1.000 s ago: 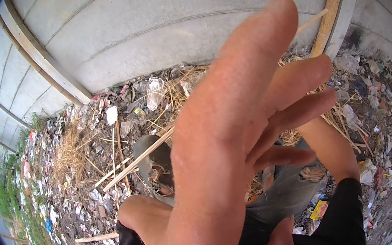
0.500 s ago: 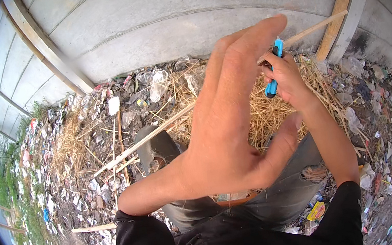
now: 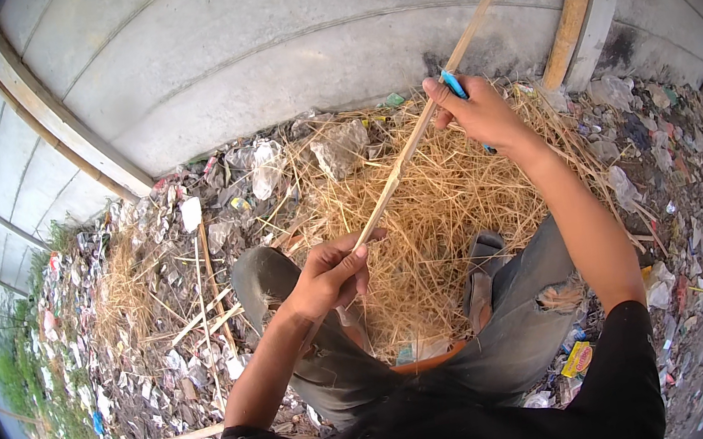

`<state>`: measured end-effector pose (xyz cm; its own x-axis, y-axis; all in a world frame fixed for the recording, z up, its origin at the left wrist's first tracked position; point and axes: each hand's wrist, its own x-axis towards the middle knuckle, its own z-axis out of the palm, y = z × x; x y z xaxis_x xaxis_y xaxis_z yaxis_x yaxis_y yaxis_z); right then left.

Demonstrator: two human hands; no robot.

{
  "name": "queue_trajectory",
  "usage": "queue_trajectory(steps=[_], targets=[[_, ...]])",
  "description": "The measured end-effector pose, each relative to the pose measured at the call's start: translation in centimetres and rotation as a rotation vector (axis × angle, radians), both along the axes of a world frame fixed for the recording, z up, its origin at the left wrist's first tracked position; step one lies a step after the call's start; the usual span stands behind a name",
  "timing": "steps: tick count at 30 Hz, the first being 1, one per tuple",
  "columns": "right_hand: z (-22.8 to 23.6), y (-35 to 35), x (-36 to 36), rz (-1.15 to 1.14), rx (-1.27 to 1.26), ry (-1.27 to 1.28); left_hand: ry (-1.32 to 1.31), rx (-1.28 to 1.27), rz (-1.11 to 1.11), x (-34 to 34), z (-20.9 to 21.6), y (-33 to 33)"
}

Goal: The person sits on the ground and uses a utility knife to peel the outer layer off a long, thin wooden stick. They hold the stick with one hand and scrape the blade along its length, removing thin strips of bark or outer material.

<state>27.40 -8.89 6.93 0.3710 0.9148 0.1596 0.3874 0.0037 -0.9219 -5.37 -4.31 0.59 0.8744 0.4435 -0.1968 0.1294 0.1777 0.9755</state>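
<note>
A long pale bamboo strip (image 3: 402, 164) slants from my left hand up and away to the right, its far end blurred before the wall. My left hand (image 3: 330, 277) is closed around the strip's lower part, above my left knee. In my right hand (image 3: 480, 114) is a blue utility knife (image 3: 453, 84), held against the strip about halfway along it. The right thumb presses beside the strip; the blade cannot be made out. Under the strip, between my legs, lies a heap of straw-coloured shavings (image 3: 446, 198).
A grey concrete panel wall (image 3: 286, 59) rises just ahead, with a bamboo pole (image 3: 576, 3) leaning at the right. Scattered litter covers the ground around me. More bamboo strips (image 3: 206, 314) lie left of my knee, and a yellow packet (image 3: 577, 359) lies by my right thigh.
My left hand, earlier raised large with fingers spread, has come down and closed on the bamboo strip. The strip now points more steeply upward. The knife hand has shifted slightly left.
</note>
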Motion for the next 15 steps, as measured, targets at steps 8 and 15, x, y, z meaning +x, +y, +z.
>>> queue_trajectory(steps=[8,15], targets=[[-4.6,-0.3,-6.1,0.124,-0.16,-0.727,-0.118,-0.061,0.297,4.0,-3.6,1.4],[-6.4,1.7,-9.2,0.149,-0.31,-0.813,-0.17,-0.06,0.407,5.4,-5.4,0.6]])
